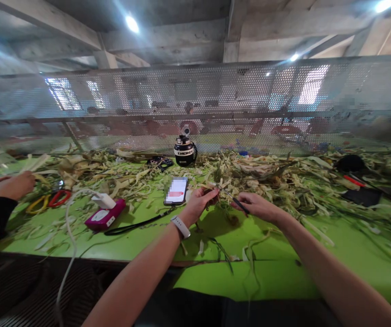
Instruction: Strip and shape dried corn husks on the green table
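My left hand (198, 203), with a white band at the wrist, is closed on a small piece of plant matter, its fingertips pinching it just above the green table. Thin stems and a brownish clump (233, 220) show below and beside the fingers. My right hand (255, 206) is wrapped round the dark handle of a slim metal-tipped tool (230, 194). Its tip points up and left and reaches the left fingertips. Whether it is a knife or closed scissors, I cannot tell. Part of the held plant is hidden by my fingers.
Pale husk-like strips (263, 168) cover the table's back. A phone (176, 190), a purple power block (106, 215) with a white cable and a black bottle (183, 151) stand nearby. At left, a co-worker's hands (13, 185) are near red-and-yellow-handled tools (59, 198). A perforated screen (195, 100) rises behind.
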Tool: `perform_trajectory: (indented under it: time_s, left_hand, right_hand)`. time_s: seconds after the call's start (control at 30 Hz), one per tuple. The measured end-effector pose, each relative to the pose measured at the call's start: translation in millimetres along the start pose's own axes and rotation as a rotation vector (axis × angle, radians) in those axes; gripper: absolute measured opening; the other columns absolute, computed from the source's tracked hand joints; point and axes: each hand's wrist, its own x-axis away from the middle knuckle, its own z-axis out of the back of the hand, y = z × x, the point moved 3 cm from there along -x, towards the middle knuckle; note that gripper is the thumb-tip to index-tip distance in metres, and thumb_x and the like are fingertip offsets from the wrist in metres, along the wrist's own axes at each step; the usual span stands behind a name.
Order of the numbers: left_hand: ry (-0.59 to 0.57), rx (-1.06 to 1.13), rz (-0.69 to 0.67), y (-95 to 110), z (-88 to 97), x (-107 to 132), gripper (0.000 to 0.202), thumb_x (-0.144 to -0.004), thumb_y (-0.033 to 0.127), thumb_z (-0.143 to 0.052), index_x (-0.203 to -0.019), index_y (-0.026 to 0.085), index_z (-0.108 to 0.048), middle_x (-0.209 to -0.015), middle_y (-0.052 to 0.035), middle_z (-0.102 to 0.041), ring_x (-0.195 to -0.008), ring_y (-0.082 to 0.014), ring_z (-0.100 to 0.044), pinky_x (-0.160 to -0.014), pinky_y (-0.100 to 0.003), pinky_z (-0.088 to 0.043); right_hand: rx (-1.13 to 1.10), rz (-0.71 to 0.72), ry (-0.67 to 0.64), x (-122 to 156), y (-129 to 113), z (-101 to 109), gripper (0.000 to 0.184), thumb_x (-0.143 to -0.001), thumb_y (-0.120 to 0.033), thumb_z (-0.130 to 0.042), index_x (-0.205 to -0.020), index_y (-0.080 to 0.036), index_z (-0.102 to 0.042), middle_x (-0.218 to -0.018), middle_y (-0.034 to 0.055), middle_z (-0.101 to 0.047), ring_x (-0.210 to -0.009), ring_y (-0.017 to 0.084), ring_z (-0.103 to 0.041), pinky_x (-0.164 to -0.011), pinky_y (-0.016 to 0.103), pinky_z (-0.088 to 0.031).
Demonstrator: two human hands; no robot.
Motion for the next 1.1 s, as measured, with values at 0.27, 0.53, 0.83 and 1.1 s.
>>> perform_trajectory:
  time_s: [0.27,0.53,0.83,1.1]
  left_hand:
    - [0.024,0.087,0.042,5.8,-0.4,0.6,0.029,-0.055,0.03,-0.079,-0.073,0.014,-0.063,-0.067,0.0018,-0.062,-0.059,-0.0078,-0.056,-0.056,-0.019,-0.04]
    - [0.052,0.094,0.081,5.5,4.1,-0.6,0.028,-0.055,0.028,-0.08,-0.077,0.016,-0.066,-0.073,0.0012,-0.066,-0.063,-0.0086,-0.058,-0.064,-0.022,-0.044]
    - [0.009,0.097,0.081,0.4,6.7,-4.0,0.025,-0.056,0.027,-0.079,-0.073,0.014,-0.068,-0.071,-0.0007,-0.066,-0.063,-0.0091,-0.058,-0.071,-0.025,-0.044]
    - [0.051,0.11,0.106,-0.7,8.9,-3.8,0.025,-0.055,0.027,-0.08,-0.074,0.014,-0.068,-0.07,-0.0003,-0.067,-0.065,-0.0091,-0.059,-0.064,-0.021,-0.042]
  right_hand:
    - [-0.007,-0.012,0.036,-1.4,3.4,2.0,0.045,-0.075,-0.062,-0.047,-0.064,-0.019,-0.041,-0.061,-0.0031,-0.041,-0.056,0.011,-0.039,-0.051,0.023,-0.03]
    - [0.046,-0.04,0.062,-2.9,3.5,1.6,0.046,-0.074,-0.064,-0.045,-0.063,-0.019,-0.04,-0.059,-0.0034,-0.04,-0.055,0.011,-0.037,-0.051,0.023,-0.029]
    - [0.108,-0.036,0.099,-4.5,6.0,-1.1,0.044,-0.076,-0.06,-0.045,-0.061,-0.019,-0.041,-0.056,-0.0037,-0.042,-0.054,0.011,-0.038,-0.049,0.022,-0.027]
    - [-0.005,-0.007,0.238,-5.7,8.9,3.5,0.044,-0.069,-0.058,-0.055,-0.056,-0.019,-0.04,-0.048,-0.006,-0.036,-0.046,0.008,-0.033,-0.044,0.022,-0.024]
